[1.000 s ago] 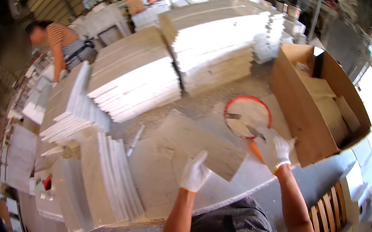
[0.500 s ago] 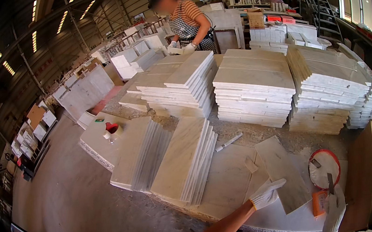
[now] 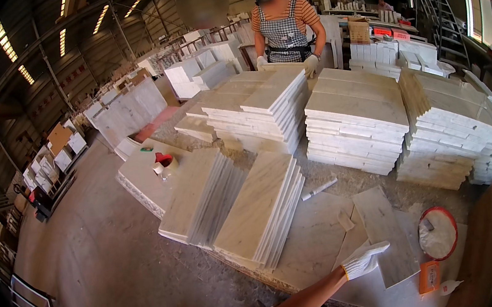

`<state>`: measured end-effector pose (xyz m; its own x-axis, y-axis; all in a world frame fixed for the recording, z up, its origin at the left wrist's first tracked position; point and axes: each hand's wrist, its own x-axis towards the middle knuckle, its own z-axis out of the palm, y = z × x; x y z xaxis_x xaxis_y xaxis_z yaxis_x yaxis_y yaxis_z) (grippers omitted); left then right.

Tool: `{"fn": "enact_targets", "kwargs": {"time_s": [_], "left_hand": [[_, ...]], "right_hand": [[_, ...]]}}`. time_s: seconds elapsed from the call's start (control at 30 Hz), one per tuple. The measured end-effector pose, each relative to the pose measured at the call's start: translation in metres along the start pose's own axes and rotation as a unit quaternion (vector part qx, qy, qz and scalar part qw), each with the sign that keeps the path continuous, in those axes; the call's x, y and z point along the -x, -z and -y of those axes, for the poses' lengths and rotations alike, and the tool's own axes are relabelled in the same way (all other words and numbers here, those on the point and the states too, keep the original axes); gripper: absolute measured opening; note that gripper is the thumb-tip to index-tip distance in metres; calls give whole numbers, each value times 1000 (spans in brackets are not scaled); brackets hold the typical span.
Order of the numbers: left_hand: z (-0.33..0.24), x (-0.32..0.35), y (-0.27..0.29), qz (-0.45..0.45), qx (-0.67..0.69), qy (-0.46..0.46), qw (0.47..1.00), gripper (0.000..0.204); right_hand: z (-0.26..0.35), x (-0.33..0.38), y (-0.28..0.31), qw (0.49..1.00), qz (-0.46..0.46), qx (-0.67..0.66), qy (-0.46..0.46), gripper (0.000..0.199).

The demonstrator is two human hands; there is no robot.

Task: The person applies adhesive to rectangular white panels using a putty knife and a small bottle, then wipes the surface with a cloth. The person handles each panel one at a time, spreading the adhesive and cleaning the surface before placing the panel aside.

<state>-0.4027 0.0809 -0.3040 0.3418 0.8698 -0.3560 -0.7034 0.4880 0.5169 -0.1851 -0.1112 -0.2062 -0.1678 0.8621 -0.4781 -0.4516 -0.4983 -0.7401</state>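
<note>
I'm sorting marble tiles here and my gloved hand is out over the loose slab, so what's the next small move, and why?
Probably lower the gloved hand onto the near edge of the loose marble tile and grip it. The hand hovers open, fingers extended toward that tile, holding nothing, and the tile lies flat and alone on the worktable, nearer than the leaning tile stacks.

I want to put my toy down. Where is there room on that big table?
Bare slab lies between the leaning tiles and the gloved hand. Tall tile stacks crowd the back; a red-rimmed bowl fills the right.
</note>
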Motion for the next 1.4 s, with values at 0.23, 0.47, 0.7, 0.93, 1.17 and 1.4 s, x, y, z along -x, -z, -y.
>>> {"fn": "enact_targets", "kwargs": {"time_s": [0.23, 0.47, 0.7, 0.93, 1.17, 1.4], "left_hand": [[-2, 9, -10, -22, -81, -33, 996, 27], [26, 67, -16, -39, -129, 4, 991, 22], [49, 92, -39, -69, -130, 28, 989, 30], [40, 111, -56, -82, -177, 40, 980, 34], [-12, 108, -61, 6, -546, 84, 834, 46], [-41, 146, -41, -29, -779, 35, 626, 43]], "right_hand": [[13, 4, -22, 895, 75, 402, 177, 27], [-8, 11, -10, 873, 59, 406, 263, 21], [-53, 22, 42, 991, 77, 69, 89, 24], [-4, 31, -4, 971, 9, 217, 104, 23], [-4, 32, -10, 994, 12, 105, -3, 22], [-62, 10, -2, 985, 163, 60, 4, 23]]}}
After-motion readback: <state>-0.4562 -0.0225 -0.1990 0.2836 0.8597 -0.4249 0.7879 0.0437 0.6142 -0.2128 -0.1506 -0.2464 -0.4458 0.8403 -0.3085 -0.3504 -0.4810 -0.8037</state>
